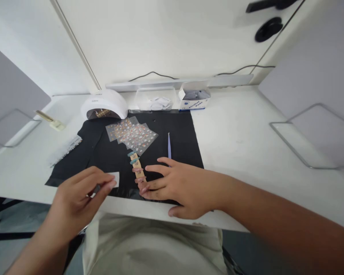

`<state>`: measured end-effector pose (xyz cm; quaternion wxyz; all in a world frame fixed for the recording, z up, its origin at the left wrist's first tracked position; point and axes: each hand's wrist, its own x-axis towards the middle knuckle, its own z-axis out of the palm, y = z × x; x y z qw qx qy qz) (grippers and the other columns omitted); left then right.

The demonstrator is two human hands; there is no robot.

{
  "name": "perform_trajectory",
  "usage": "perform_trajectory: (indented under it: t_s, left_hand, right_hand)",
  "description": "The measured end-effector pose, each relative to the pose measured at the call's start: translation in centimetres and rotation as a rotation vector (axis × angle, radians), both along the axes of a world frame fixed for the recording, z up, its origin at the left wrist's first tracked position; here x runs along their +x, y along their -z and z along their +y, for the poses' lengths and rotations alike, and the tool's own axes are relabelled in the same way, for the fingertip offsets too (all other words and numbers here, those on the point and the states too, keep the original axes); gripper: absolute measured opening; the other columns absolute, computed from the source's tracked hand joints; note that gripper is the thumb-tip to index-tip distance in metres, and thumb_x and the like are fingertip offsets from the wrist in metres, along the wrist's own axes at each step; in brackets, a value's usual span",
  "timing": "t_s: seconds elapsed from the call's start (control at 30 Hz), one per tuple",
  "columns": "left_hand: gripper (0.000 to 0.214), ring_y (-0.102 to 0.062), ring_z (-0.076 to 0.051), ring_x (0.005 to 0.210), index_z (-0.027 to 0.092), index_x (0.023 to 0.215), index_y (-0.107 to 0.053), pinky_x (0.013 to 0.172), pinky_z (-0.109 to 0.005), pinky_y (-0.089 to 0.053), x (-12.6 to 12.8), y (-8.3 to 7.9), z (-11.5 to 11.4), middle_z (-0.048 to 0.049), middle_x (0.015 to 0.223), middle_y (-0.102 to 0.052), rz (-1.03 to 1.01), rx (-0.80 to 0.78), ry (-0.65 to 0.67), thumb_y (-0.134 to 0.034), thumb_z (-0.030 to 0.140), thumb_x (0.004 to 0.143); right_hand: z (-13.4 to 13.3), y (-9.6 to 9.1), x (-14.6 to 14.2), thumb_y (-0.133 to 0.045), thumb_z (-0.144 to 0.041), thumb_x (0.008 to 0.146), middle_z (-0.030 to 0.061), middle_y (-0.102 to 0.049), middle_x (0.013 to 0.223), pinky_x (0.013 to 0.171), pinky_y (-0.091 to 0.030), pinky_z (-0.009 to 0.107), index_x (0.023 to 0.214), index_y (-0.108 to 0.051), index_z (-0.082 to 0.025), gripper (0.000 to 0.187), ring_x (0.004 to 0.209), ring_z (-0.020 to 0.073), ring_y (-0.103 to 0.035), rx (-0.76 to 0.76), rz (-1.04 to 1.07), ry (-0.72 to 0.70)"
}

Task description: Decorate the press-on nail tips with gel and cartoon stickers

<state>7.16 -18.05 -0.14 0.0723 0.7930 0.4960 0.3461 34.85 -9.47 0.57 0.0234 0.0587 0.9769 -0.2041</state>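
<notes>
1. The wooden strip (137, 165), with coloured nail tips (134, 162) set across it, is seen near the centre of the frame, a little below the middle, on the black mat (180, 122); its long axis is run up and down the frame, the upper end leant slightly left and brought close to the sticker sheets (136, 133).
2. The strip is placed between the two hands; the right hand (186, 185) is the nearer, its fingertips laid at the strip's lower end; the left hand (81, 194) is held apart, to the lower left.
3. By the left hand, a white pad (116, 179) is pinched between thumb and fingers.
4. The right hand is spread, palm down; the purple stick (169, 145) is partly covered by its fingers, and whether it is touched cannot be told.
</notes>
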Motion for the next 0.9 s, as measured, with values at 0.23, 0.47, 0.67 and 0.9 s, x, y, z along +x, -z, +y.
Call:
perform_trajectory:
  t_s: [0.23,0.47,0.67,0.9]
  left_hand:
    - [0.033,-0.050,-0.009,0.055,0.023,0.122,-0.058,0.051,-0.020,-0.041,-3.8,0.5,4.0,0.0052,0.071,-0.055,-0.115,-0.056,-0.152,-0.066,0.030,0.091]
    - [0.032,-0.050,-0.010,0.053,0.024,0.118,-0.061,0.053,-0.022,-0.042,-4.4,-1.4,9.7,0.0049,0.075,-0.060,0.045,-0.092,-0.095,-0.063,0.040,0.091]
    - [0.030,-0.055,-0.012,0.058,0.022,0.110,-0.063,0.058,-0.024,-0.045,-0.8,-6.6,18.4,0.0034,0.075,-0.065,0.089,-0.031,-0.012,-0.063,0.043,0.089]
    - [0.031,-0.067,-0.019,0.090,0.015,0.119,-0.062,0.080,-0.038,-0.058,7.8,-7.9,28.3,-0.0076,0.109,-0.068,0.198,-0.116,-0.049,-0.061,0.037,0.097]
  right_hand:
    - [1.6,-0.5,1.3,-0.070,-0.030,0.083,0.0049,-0.066,0.140,0.117,-0.020,0.066,0.119,-0.073,-0.020,0.037,0.148,0.0401,-0.034,-0.048,0.093,0.071]
    - [4.5,0.7,4.0,-0.069,-0.025,0.083,0.0059,-0.081,0.093,0.109,-0.029,0.052,0.075,-0.073,-0.017,0.012,0.123,0.0337,-0.056,0.116,0.392,0.308]
    - [4.8,1.5,4.4,-0.063,-0.025,0.086,0.0061,-0.077,0.082,0.104,-0.036,0.049,0.073,-0.068,-0.018,0.016,0.111,0.0281,-0.060,0.231,0.429,0.357]
    - [4.4,1.7,4.5,-0.065,-0.024,0.084,0.0047,-0.074,0.075,0.104,-0.037,0.044,0.067,-0.064,-0.017,0.019,0.109,0.0266,-0.062,0.272,0.423,0.369]
